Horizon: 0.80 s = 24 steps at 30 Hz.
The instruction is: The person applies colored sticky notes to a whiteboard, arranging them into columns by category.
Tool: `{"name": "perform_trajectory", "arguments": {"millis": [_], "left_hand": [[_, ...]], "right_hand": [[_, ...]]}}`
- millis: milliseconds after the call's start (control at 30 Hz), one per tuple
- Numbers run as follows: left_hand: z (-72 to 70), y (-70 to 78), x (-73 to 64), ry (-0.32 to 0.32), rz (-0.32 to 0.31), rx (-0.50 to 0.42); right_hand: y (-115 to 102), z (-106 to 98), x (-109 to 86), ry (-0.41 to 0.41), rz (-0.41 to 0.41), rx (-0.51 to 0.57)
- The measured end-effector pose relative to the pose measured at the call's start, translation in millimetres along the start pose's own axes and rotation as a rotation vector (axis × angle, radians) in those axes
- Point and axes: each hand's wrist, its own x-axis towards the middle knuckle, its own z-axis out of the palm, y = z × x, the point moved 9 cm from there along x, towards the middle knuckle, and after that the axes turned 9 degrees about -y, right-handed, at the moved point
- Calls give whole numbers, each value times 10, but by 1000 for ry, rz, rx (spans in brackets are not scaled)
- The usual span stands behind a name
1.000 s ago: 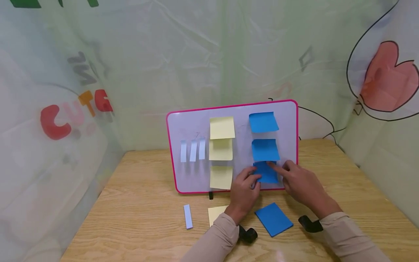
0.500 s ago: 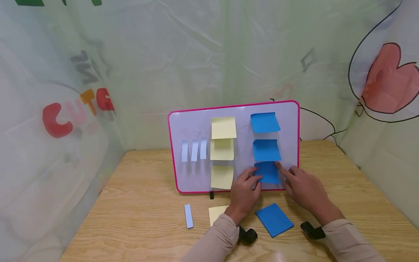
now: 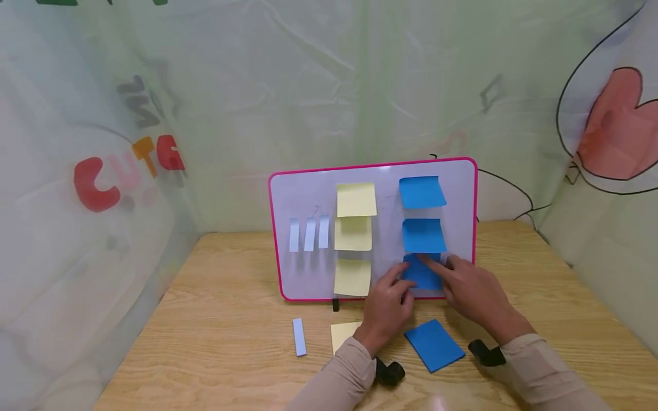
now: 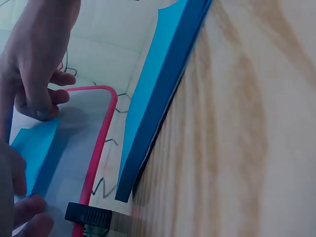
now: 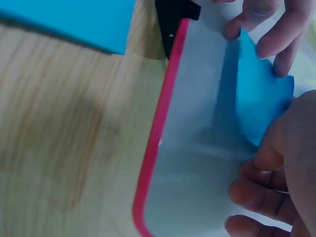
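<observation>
Low on the right of a pink-rimmed whiteboard (image 3: 385, 274) is a blue sticky note (image 3: 424, 277), its lower edge lifting off the board in the right wrist view. My left hand (image 3: 385, 311) touches this note's left side with its fingertips. With an extended index finger, my right hand (image 3: 475, 291) presses on the note's top edge; the other fingers bend against the board. Directly above, in the same column, hang a second blue note (image 3: 424, 235) and a third blue note (image 3: 422, 192).
Yellow notes (image 3: 353, 278) and narrow pale strips (image 3: 309, 234) stick to the board's middle and left. On the wooden table (image 3: 216, 337) lie a blue note pad (image 3: 434, 345), a yellow pad (image 3: 343, 334) partly under my left arm, and a pale strip pad (image 3: 299, 337).
My right index finger slid right along the note's top edge, then back left to near its middle. My left hand stays at the note's left side. The view shifted slightly.
</observation>
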Motion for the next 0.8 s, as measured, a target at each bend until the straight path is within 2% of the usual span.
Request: {"name": "perform_trajectory", "arguments": {"millis": [100,233,533,700,800], "left_hand": [[15,-10,-16,-24,-24,-23],[35,-1,-33,-48,-49,-11],[24,11,-36,-87,-57,-3],[-12,25,-35,-121,-54,-29],[-72,49,-51,-137,-19,-36]], "right_hand": [[-39,16,56,-38,-19,-31],[-75,53,107,-86,-25,-53],[-154,12,146,-86,-31,-52],[-39,39,106,-67,0,18],[89,76,38,-92,50,43]]}}
